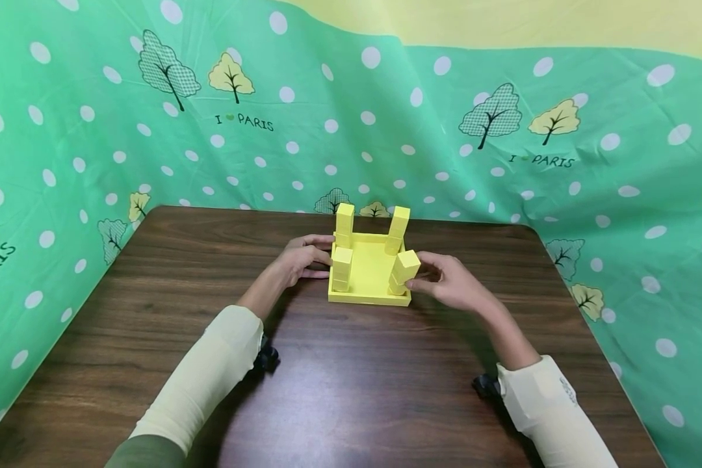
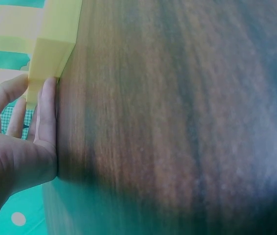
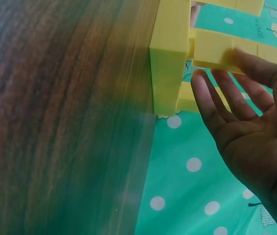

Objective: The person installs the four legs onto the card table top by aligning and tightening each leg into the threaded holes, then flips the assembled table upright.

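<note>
A shallow yellow square tray [image 1: 368, 301] sits on the table, with a stack of yellow blocks rising at each corner. My left hand [image 1: 297, 260] rests beside the tray's left wall, its fingers extended; in the left wrist view, the fingertips touch the yellow wall [image 2: 50, 58] near the tabletop. At the front right corner, my right hand [image 1: 453, 283] pinches the block stack [image 1: 406, 265] between thumb and fingers. That stack leans slightly to the right. In the right wrist view, the thumb lies against the stack's blocks [image 3: 214, 49], with the other fingers on its opposite side.
The front left stack [image 1: 342, 268] and the back stacks, left [image 1: 344, 224] and right [image 1: 398, 229], stand close by inside the tray. Dark wood-grain table [image 1: 363, 383] surrounds the tray. Behind the table hangs a green dotted cloth [image 1: 304, 143].
</note>
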Demonstrator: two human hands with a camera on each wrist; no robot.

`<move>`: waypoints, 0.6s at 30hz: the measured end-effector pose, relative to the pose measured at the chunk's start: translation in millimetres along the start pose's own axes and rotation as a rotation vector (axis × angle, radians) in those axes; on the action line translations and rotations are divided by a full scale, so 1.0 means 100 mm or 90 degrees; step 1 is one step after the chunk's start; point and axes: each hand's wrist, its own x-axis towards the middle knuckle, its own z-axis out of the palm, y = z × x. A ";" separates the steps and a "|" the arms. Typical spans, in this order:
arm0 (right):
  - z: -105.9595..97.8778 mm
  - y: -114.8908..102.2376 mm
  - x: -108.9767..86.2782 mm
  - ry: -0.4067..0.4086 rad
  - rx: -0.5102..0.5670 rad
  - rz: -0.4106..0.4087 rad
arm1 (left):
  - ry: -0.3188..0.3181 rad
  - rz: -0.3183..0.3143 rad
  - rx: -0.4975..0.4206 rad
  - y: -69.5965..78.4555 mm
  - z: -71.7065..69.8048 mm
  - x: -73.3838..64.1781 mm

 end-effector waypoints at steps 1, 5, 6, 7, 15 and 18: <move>0.00 0.00 -0.01 0.000 -0.003 0.002 | 0.000 0.000 0.000 0.00 0.00 0.00; 0.01 -0.02 -0.02 0.014 -0.006 0.019 | -0.002 -0.001 0.000 0.00 0.01 0.01; 0.01 -0.01 -0.02 0.018 -0.006 0.023 | -0.002 -0.001 0.000 0.00 0.01 0.01; 0.01 -0.01 -0.01 0.022 -0.006 0.028 | -0.002 -0.001 0.001 -0.01 0.01 0.01; 0.06 0.02 0.01 0.018 0.000 0.030 | 0.000 -0.001 0.002 0.00 0.01 0.00; 0.06 0.01 0.01 0.014 -0.003 0.017 | -0.002 0.001 0.002 0.00 0.01 0.00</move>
